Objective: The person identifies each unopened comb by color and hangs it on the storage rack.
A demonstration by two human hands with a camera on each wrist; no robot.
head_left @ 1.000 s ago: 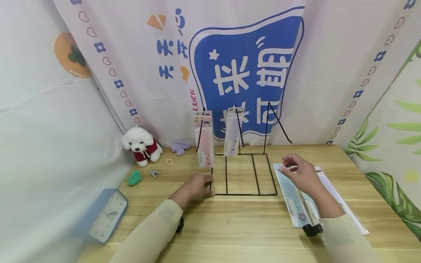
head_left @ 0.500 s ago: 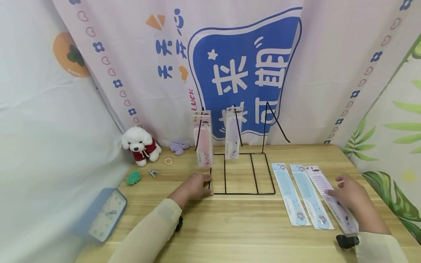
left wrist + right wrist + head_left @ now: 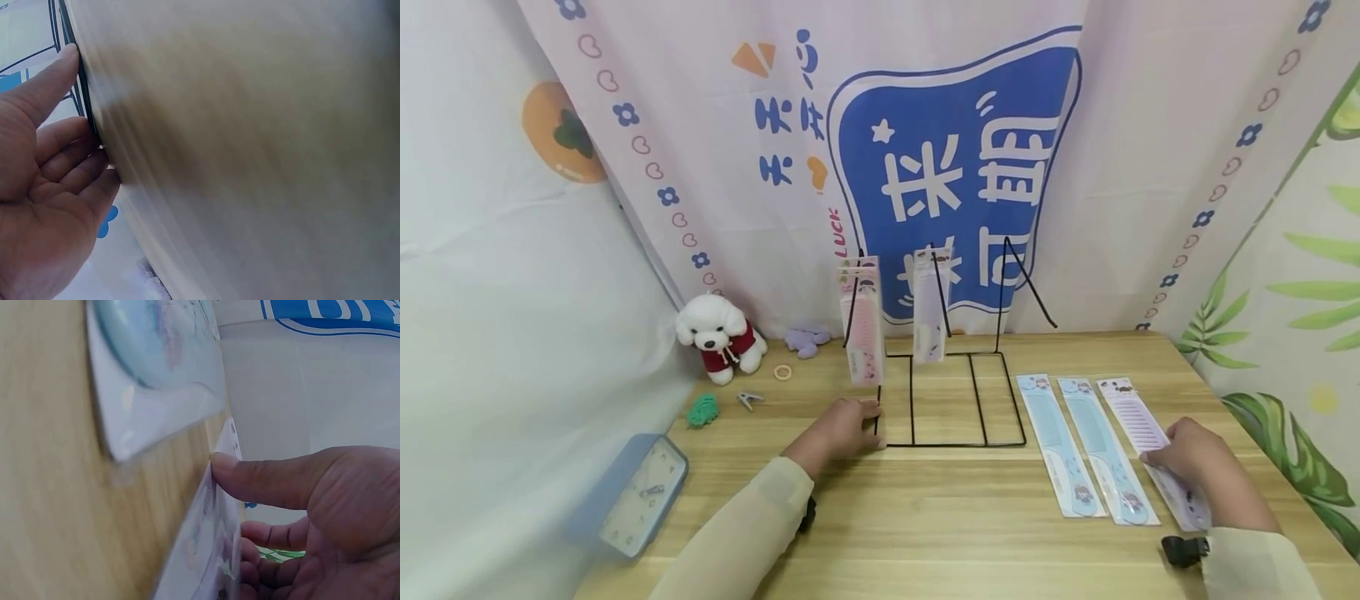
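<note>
In the head view my left hand point(image 3: 842, 429) holds the left side of the black wire rack point(image 3: 970, 446) at its base. The left wrist view shows the thumb and bent fingertips against the dark wire. My right hand point(image 3: 1198, 467) grips a purple comb in a clear packet point(image 3: 1135, 417) lying at the right of the table. In the right wrist view the thumb is on one edge of the packet and the fingers are along the other. Beside it lie two packaged blue combs point(image 3: 1052, 442). Pink comb packets point(image 3: 865, 333) and a purple comb packet point(image 3: 931, 308) hang on the rack.
The rack's right hook point(image 3: 1030, 283) juts forward without a packet. On the left stand a white plush dog point(image 3: 713, 329), a purple toy point(image 3: 807, 340), a wooden ring point(image 3: 782, 372), a clip point(image 3: 748, 401), green cord point(image 3: 702, 411) and a blue clock point(image 3: 647, 496).
My right hand has moved right, from over the blue comb packets to the purple one, and its thumb and fingers have closed on that packet's edges. The left hand stays on the rack.
</note>
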